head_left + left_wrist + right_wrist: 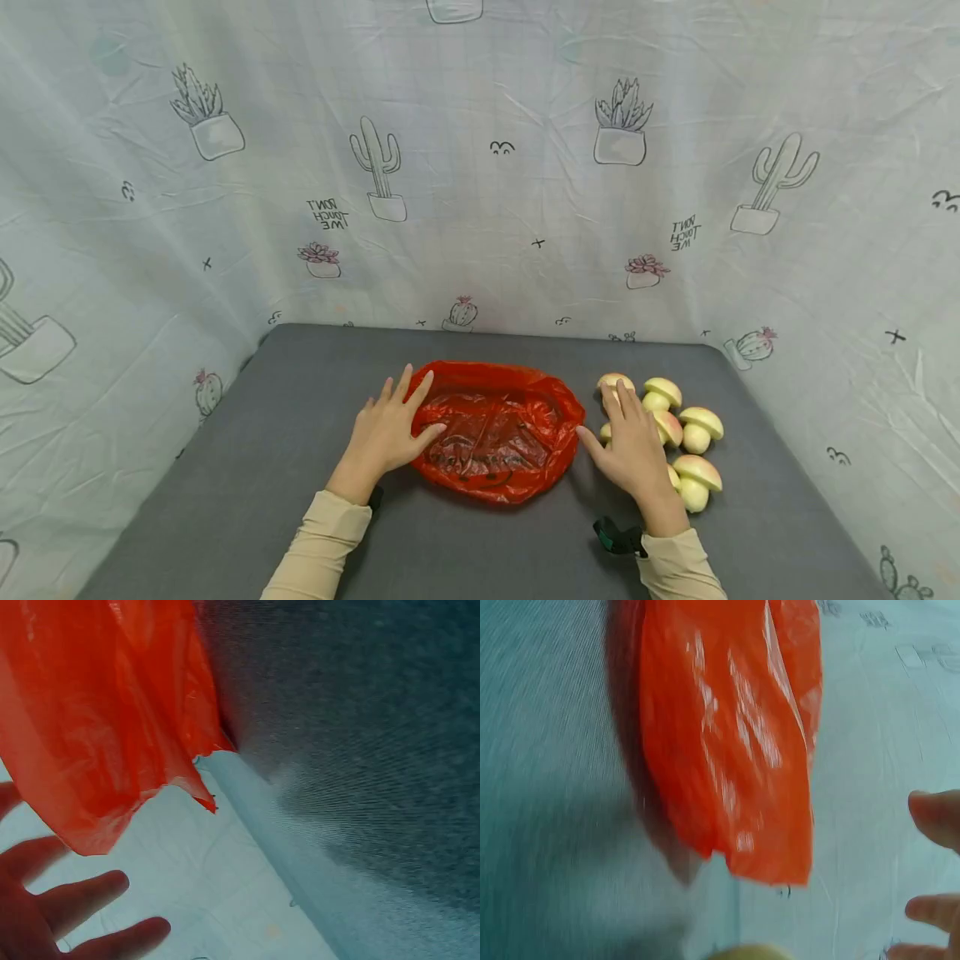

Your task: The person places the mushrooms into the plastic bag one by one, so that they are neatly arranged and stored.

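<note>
A red plastic bag (491,433) lies spread on the grey table with its mouth held wide and its crinkled inside facing up. At its left rim, my left hand (386,429) has fingers spread, thumb over the edge. My right hand (630,442) is by the bag's right side, fingers extended, with the thumb tip close to the rim. Beneath and beside that hand sit several yellow mushroom-shaped pieces (701,425) with pinkish caps, some partly hidden by it. In the left wrist view, the bag's side (97,712) stands up near loosely spread fingers (82,900).
The grey table (285,400) ends at a pale curtain (495,200) printed with cacti, which rises behind it and along both sides. The mushroom group fills the table's right part. A dark strap (618,536) sits at the right wrist.
</note>
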`<control>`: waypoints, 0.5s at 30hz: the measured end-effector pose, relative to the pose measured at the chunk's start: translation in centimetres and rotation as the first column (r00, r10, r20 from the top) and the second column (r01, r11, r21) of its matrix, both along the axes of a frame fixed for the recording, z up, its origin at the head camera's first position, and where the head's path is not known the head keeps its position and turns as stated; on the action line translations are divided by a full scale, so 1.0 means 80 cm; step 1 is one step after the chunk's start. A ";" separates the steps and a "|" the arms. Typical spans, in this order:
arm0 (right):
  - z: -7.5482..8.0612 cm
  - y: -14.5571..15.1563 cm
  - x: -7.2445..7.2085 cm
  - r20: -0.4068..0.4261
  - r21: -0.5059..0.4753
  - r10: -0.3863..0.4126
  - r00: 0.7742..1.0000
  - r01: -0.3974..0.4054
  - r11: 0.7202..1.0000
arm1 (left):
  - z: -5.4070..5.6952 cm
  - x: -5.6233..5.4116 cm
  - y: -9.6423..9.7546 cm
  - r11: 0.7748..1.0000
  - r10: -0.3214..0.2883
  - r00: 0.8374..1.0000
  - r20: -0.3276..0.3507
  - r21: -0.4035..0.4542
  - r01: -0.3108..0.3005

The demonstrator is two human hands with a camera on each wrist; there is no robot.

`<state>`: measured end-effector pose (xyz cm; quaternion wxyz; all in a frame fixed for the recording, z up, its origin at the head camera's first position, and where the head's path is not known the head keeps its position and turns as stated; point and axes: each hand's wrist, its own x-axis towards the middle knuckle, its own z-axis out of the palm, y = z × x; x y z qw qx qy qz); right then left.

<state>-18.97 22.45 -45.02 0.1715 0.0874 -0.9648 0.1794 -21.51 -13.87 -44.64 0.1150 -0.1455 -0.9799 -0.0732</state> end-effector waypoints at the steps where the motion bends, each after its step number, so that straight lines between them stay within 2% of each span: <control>1: 0.001 0.005 0.003 -0.020 -0.015 0.002 1.000 -0.002 1.000 | -0.001 0.000 0.000 1.000 -0.010 1.000 -0.010 0.003 0.010; 4: 0.004 0.023 0.012 -0.068 -0.069 0.009 0.998 -0.013 0.997 | -0.003 0.001 -0.001 0.999 -0.042 0.999 -0.031 0.015 0.042; 10: 0.006 0.062 0.032 -0.144 -0.166 -0.006 0.990 -0.018 0.986 | -0.007 0.002 -0.005 0.995 -0.083 0.996 -0.021 0.047 0.083; 15: 0.003 0.094 0.050 -0.065 -0.268 -0.016 0.998 -0.002 0.963 | -0.010 0.003 -0.010 0.991 -0.094 0.995 -0.030 0.093 0.097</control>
